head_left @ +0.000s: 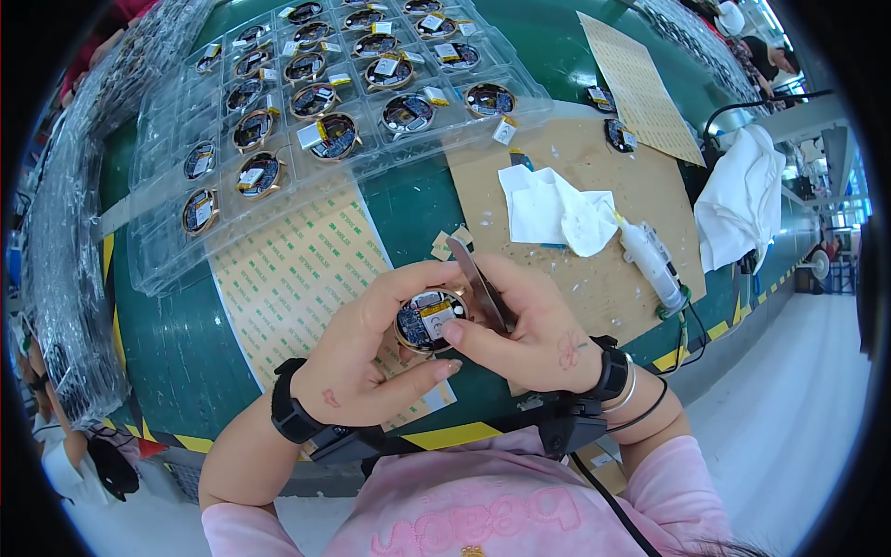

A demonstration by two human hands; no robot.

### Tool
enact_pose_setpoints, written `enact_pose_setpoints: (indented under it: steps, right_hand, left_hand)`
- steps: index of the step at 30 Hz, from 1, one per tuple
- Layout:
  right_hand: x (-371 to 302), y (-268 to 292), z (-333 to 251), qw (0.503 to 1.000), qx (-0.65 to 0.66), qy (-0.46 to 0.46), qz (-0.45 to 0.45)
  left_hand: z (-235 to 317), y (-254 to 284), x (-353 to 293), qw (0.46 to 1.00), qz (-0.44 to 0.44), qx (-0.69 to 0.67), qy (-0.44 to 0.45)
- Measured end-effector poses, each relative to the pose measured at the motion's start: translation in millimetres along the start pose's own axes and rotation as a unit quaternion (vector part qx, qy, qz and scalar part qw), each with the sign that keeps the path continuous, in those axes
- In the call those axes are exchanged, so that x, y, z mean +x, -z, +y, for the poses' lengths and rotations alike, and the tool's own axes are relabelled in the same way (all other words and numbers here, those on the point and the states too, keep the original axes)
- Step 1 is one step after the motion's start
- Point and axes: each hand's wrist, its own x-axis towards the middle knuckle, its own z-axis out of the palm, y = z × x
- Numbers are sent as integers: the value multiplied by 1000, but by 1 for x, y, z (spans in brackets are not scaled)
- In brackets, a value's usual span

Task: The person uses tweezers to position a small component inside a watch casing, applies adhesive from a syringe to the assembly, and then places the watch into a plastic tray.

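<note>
Holding a round, gold-rimmed watch body (410, 327) up above the near side of the bench, open side showing, right between the two hands. Wrapping it with the left hand (357, 353), closed on the case, and (nice doubling up here) resting the thumb of the right hand (548, 334) on the pale battery (435, 321) inside, while clamping metal tweezers (478, 278) in that same fist. Not showing clearly at the tweezer tips, so impossible to call apart or together.

Looking partway along on this one, at a guess: already carrying board and battery inside the case, yet lacking any cover over them.

Moving outward, passing over the patterned tan sheet (288, 269) on the green bench (399, 200) and reaching the clear plastic tray (165, 243) beyond, bearing row upon row of similar open cases (255, 174). Varying plenty up there: showing batteries inside some rims, jutting over others, so probably leaving much of the batch unfinished.

Swinging right, spotting a brown board (603, 302) bearing crumpled white cloth (538, 200) and a white syringe-like dispenser (652, 265), then finding two loose dark watch parts (619, 136) near a second tan sheet (640, 88).
</note>
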Motion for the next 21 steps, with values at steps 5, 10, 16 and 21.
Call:
enact_pose_setpoints:
  steps: [5, 10, 16, 21]
  right_hand:
    - [1, 1, 1, 1000, -10, 1, -8]
    - [2, 1, 7, 999, -22, 30, -3]
    - [5, 2, 11, 1000, 3, 14, -13]
    - [9, 15, 9, 981, 155, -70, -95]
  left_hand:
    - [-5, 4, 0, 999, -4, 51, -16]
    - [8, 3, 2, 996, -35, 79, 35]
    - [0, 0, 6, 997, -2, 79, -19]
    - [3, 1, 3, 996, -28, -86, 27]
